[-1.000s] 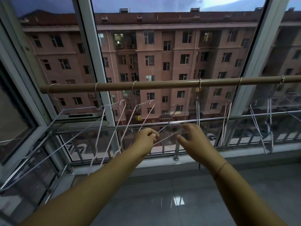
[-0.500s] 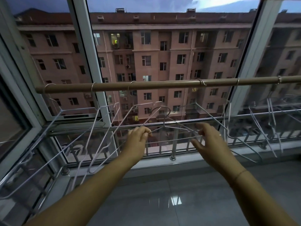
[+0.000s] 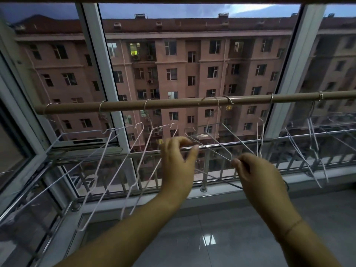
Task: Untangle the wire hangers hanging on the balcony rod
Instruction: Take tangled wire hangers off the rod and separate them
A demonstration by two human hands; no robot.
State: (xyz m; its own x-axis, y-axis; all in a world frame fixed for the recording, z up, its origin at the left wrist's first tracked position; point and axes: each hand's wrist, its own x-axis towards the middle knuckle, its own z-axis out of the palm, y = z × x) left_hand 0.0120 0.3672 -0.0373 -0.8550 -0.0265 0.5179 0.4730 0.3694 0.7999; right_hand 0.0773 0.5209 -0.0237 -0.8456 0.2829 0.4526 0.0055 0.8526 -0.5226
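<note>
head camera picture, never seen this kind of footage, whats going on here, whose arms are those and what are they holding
There is no machine here. A person wears a camera on the head, so this single view looks forward and down along their own arms. A balcony rod crosses the window, with wire hangers hooked over it. In the middle, tangled hangers cross each other. The right hand pinches a lower corner of one; the left hand pinches another wire of the same bunch. Below is a glossy tiled floor.
</note>
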